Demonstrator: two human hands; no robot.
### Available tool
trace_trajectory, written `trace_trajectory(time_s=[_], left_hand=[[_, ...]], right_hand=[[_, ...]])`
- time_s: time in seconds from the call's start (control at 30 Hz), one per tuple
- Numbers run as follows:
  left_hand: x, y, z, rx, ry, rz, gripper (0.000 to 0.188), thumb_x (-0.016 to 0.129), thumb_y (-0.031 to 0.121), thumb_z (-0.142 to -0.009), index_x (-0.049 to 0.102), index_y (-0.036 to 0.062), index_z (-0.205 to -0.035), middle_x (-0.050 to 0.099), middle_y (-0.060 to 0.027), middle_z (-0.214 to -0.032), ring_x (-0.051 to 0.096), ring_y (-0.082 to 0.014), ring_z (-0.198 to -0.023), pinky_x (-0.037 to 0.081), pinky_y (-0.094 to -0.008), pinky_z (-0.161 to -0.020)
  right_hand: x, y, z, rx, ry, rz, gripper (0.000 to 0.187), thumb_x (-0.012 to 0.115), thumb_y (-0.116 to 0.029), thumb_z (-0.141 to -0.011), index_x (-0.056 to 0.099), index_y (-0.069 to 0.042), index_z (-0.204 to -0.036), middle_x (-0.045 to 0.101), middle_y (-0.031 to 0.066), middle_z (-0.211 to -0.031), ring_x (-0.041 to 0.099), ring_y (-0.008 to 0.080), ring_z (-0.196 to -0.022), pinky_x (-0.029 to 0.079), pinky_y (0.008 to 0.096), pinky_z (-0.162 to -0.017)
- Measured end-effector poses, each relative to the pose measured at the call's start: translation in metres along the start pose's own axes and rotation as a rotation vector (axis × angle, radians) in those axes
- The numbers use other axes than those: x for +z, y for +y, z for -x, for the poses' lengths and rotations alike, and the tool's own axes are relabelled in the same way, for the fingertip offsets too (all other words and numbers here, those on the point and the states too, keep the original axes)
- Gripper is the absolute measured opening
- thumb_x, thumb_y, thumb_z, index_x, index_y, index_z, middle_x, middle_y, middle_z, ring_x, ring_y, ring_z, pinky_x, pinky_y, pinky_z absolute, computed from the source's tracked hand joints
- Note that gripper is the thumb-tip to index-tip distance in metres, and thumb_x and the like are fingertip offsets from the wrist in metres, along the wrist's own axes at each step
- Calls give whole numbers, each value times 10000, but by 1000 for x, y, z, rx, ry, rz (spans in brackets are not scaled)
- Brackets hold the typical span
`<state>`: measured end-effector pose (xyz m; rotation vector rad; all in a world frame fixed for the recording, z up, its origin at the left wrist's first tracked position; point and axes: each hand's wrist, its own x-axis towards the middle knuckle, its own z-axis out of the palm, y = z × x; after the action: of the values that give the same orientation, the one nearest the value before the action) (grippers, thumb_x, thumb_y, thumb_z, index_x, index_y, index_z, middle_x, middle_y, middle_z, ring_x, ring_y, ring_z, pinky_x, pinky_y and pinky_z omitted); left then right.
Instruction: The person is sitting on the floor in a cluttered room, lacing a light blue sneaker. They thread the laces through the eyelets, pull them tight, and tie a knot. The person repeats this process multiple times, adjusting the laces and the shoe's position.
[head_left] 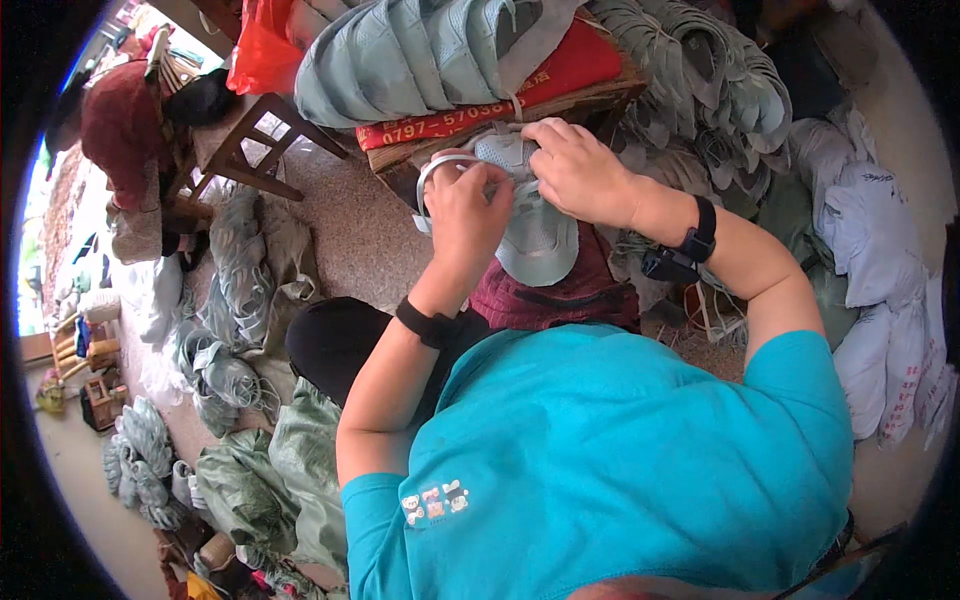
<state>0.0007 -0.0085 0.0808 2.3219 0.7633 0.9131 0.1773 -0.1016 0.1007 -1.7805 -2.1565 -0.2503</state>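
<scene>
- Upper centre: your left hand (466,208) clasps a flat white lace (422,190).
- Beside it, your right hand (588,175) touches a grey-green mesh shoe upper (540,248), grip unclear.

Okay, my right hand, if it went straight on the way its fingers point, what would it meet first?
Most likely the pale grey-green shoe upper: the fingertips of your right hand are right at it, perhaps touching. Whether they'd press in or skim over it is unclear from this view.
</scene>
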Motion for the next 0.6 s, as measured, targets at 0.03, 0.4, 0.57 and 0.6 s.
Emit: trace_trajectory(time_s=[0.03, 0.4, 0.57, 0.6], left_hand=[[1, 2, -1, 15, 17, 1, 116, 745, 153, -730, 705, 91, -820, 583, -173, -1045, 541, -375, -1003, 419, -482, -886], [4, -21, -6, -82, -109, 157, 120, 755, 144, -737, 740, 96, -846, 589, -163, -1016, 534, -342, -985, 438, -428, -852], [5, -13, 1, -166, 13, 240, 138, 758, 139, -743, 717, 63, -851, 576, -143, -946, 532, -314, -955, 443, -393, -820], [5, -13, 1, -128, 23, 223, 141, 756, 140, -747, 712, 60, -855, 571, -140, -932, 530, -311, -952, 443, -392, -816]], right_hand=[[1, 1, 0, 35, -31, -68, 155, 676, -102, -730, 621, 8, -825, 534, 184, -1229, 487, 358, -1189, 430, 443, -984], [20, 4, -4, 276, 99, -587, 159, 707, -155, -825, 606, -42, -778, 526, 164, -1298, 452, 336, -1228, 367, 418, -1039], [14, 2, 3, 258, 213, -576, 135, 717, -142, -791, 619, -54, -817, 561, 147, -1266, 491, 348, -1190, 384, 435, -1024], [15, 2, 3, 270, 238, -594, 139, 721, -142, -777, 623, -58, -827, 575, 148, -1247, 505, 359, -1173, 390, 444, -1019]])
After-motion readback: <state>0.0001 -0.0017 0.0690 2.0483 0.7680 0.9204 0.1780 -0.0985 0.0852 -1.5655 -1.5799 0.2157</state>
